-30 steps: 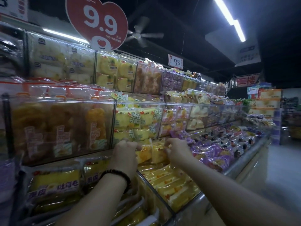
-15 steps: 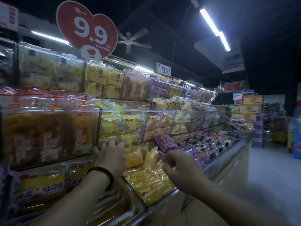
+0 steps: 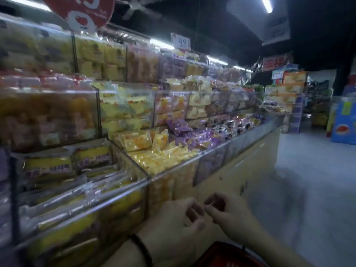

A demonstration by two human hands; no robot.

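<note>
My left hand (image 3: 173, 224) and my right hand (image 3: 229, 214) hang low in front of the snack counter, away from the goods. Their fingertips nearly meet, the fingers are loosely curled, and I see nothing in either hand. A dark bead band (image 3: 142, 247) circles my left wrist. The bin of yellow wrapped cakes (image 3: 165, 155) lies above and beyond both hands, behind a clear acrylic front wall (image 3: 173, 171). The picture is blurred.
Purple packets (image 3: 194, 137) fill the bin to the right and yellow bread packs (image 3: 57, 166) the one to the left. Stacked clear bins rise behind. A red basket rim (image 3: 223, 253) shows below my hands. Grey aisle floor (image 3: 308, 180) opens rightward toward a blue display (image 3: 344, 122).
Both hands have left the yellow cake bin and dropped down in front of the counter. The view has swung right and downward, and the red basket rim has come into sight.
</note>
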